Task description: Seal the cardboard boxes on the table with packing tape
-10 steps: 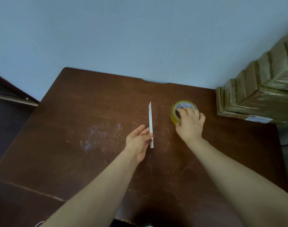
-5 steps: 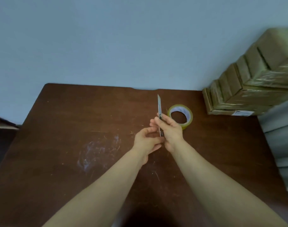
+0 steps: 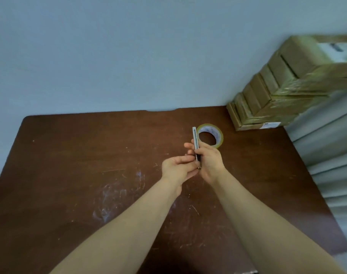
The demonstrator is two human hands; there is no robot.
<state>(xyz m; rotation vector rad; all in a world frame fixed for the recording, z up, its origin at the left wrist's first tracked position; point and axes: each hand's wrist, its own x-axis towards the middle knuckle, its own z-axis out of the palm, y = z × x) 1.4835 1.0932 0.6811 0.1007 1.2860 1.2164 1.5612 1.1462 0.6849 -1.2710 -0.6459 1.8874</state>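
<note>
steel cutter [image 3: 195, 139] upright, gripped by the right hand [image 3: 211, 165], left hand [image 3: 176, 169] fingers pinching its lower end; tape roll [image 3: 220, 135] just behind on the bench [image 3: 89, 155], boxes [image 3: 267, 107] stacked far right. likely readying the blade; next calls for fetching a box.

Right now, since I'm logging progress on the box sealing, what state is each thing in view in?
Utility knife: held off the table, tip pointing away; blade position unclear.
Right hand: grips the knife.
Left hand: fingers at the knife's lower end; grip unclear.
Packing tape roll: lying flat on the table, untouched.
Cardboard boxes: stacked at the far right corner, closed, glossy tape over them.
Table: scuffed.
</note>
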